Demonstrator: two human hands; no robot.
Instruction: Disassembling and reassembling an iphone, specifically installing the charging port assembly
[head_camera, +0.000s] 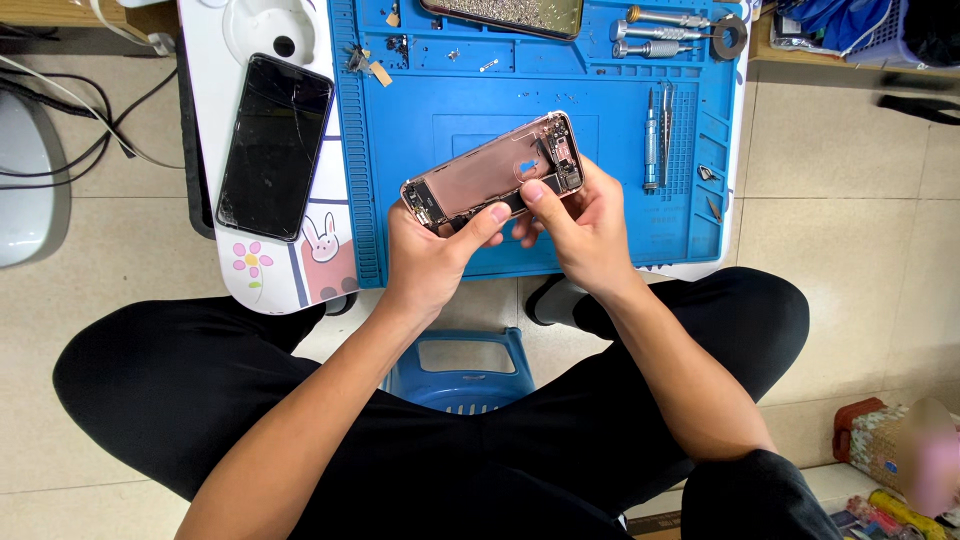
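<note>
An opened pink-gold phone housing (490, 170), its inside facing up, is held over the blue work mat (420, 90). My left hand (432, 255) grips its near left end, thumb lying along the lower edge. My right hand (580, 225) holds the right end, thumb pressing on the inside near the camera corner. Small parts show inside the housing at both ends.
A cracked black phone screen (272, 145) lies on a white tray with a rabbit drawing (300, 265). Screwdrivers (655, 45), tweezers (665, 135), a tape roll (730, 38) and another phone panel (505, 14) rest on the mat. A blue stool (460, 365) stands between my legs.
</note>
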